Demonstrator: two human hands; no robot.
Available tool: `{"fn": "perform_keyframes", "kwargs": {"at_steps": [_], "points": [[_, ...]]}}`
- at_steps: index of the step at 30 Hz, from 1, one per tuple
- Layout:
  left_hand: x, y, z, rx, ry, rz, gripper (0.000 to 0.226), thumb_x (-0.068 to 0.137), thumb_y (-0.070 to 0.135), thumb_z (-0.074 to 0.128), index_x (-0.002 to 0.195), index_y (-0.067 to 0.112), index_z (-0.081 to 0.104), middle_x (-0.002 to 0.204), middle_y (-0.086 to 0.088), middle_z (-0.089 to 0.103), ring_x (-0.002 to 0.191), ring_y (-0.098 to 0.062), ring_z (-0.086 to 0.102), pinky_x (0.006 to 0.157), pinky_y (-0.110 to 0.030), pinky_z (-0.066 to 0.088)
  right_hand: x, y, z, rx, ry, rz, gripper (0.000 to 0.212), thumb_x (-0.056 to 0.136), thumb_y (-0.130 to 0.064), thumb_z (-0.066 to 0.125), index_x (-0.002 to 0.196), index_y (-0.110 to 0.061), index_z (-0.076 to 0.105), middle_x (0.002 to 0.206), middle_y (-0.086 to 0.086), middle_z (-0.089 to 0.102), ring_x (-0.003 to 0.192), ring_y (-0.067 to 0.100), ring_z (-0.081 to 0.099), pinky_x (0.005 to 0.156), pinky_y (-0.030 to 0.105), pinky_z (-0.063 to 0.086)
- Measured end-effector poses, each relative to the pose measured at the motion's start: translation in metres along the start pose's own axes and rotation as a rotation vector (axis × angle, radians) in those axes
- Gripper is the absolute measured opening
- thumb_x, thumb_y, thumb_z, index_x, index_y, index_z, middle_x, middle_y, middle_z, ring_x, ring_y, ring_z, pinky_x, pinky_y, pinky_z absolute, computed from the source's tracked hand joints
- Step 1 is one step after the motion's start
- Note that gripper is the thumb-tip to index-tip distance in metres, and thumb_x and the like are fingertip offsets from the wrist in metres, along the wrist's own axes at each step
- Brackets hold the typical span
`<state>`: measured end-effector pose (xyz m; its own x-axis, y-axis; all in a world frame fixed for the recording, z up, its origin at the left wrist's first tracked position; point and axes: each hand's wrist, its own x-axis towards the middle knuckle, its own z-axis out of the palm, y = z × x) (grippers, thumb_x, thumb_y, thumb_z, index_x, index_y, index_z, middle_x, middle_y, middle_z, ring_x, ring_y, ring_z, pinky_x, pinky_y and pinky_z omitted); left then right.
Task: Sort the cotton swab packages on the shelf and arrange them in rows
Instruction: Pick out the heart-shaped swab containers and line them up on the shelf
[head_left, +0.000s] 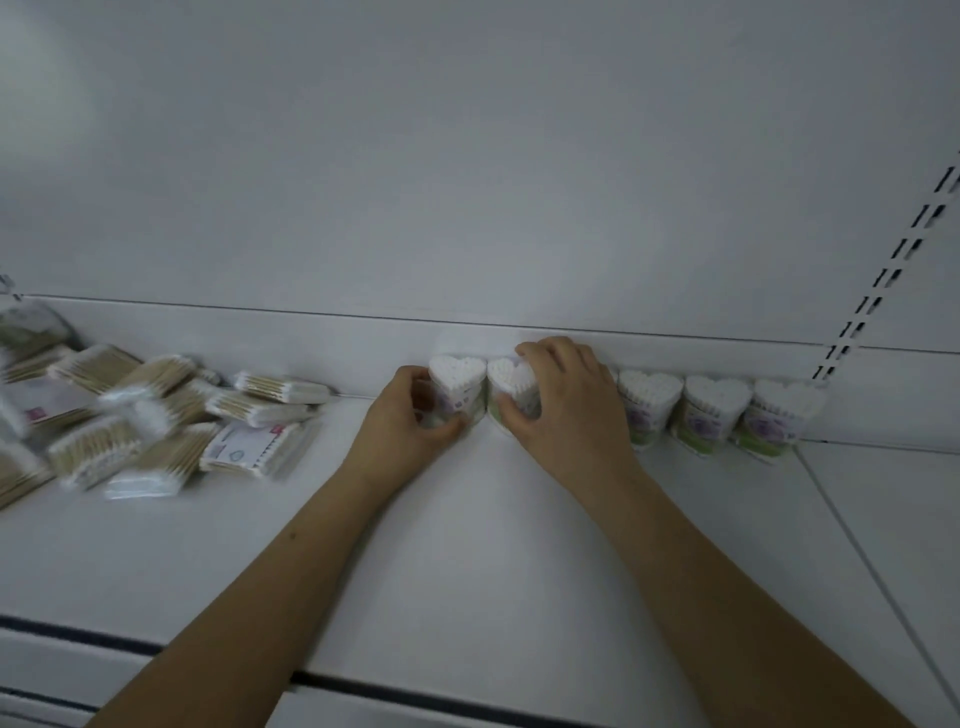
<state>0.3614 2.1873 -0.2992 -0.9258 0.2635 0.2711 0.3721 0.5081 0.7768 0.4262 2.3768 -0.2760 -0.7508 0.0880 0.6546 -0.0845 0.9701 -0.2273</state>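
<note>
The left hand (413, 415) is gripping the end heart-shaped swab tub (453, 387); the right hand (563, 400) is curling round its neighbouring tub (511, 389). Both are standing against the shelf's (493, 545) back wall. Press each flush to the three-tub row (719, 410) rightward, keeping it upright. The loose flat swab packs (171, 415) are lying piled at left, unsorted.

— What can't you make out?
— The print on the heart-shaped tubs (717, 410) is too small to read. The right hand (566, 402) covers most of one tub (511, 384); the left hand (410, 415) hides the side of another (457, 379).
— And at the left?
— The heap of flat swab packs (156, 415) is smeared with blur and cut by the picture's edge.
</note>
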Motion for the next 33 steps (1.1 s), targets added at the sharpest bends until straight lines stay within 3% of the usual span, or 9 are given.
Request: {"fn": "perform_keyframes", "kwargs": {"at_steps": [3,6,11,17,27,33], "points": [[-0.004,0.002,-0.021,0.042,-0.067,-0.051,0.065,0.073,0.037,0.084,0.127,0.023,0.051,0.115,0.004,0.060,0.101,-0.009,0.060,0.093,-0.029,0.051,0.007,-0.011,-0.017,0.052,0.136,-0.011,0.042,0.086,-0.039,0.061,0.120,-0.014,0.060,0.119,0.004,0.059,0.110,0.026,0.055,0.092,0.039,0.044],[-0.023,0.003,-0.054,0.142,-0.040,-0.029,0.059,0.080,0.039,0.077,0.131,0.022,0.052,0.121,0.005,0.056,0.107,-0.008,0.056,0.095,-0.025,0.047,0.027,-0.043,-0.033,0.251,0.219,-0.059,0.041,0.092,-0.033,0.057,0.124,-0.009,0.057,0.122,0.007,0.057,0.112,0.025,0.054,0.095,0.035,0.044],[-0.077,-0.004,-0.103,0.175,0.182,0.025,0.035,0.091,0.038,0.063,0.124,0.028,0.057,0.118,0.019,0.058,0.110,0.005,0.053,0.092,-0.008,0.039,0.074,-0.131,-0.020,0.563,0.147,-0.151,0.046,0.097,-0.039,0.047,0.134,-0.010,0.049,0.129,0.003,0.052,0.116,0.019,0.052,0.097,0.031,0.043],[-0.114,-0.041,-0.176,0.172,0.420,0.009,0.020,0.094,0.026,0.060,0.114,0.026,0.063,0.110,0.017,0.060,0.106,-0.002,0.056,0.089,-0.018,0.044,0.109,-0.247,0.036,0.695,-0.019,-0.296,0.047,0.100,-0.041,0.045,0.138,-0.013,0.044,0.133,0.002,0.048,0.120,0.019,0.049,0.096,0.033,0.044],[-0.131,-0.170,-0.329,0.197,0.714,-0.146,0.014,0.094,0.020,0.060,0.105,0.027,0.065,0.104,0.018,0.057,0.106,-0.004,0.055,0.092,-0.029,0.047,0.146,-0.419,0.148,0.614,-0.241,-0.355,0.060,0.096,-0.042,0.054,0.147,-0.016,0.036,0.144,0.007,0.036,0.129,0.024,0.038,0.102,0.030,0.033],[-0.121,-0.237,-0.396,0.200,0.754,-0.179,0.013,0.092,0.021,0.061,0.103,0.027,0.065,0.105,0.016,0.056,0.106,-0.006,0.055,0.093,-0.032,0.048,0.156,-0.468,0.214,0.430,-0.320,-0.301,0.068,0.090,-0.043,0.063,0.147,-0.019,0.035,0.145,0.010,0.032,0.129,0.031,0.034,0.106,0.043,0.038]]}}
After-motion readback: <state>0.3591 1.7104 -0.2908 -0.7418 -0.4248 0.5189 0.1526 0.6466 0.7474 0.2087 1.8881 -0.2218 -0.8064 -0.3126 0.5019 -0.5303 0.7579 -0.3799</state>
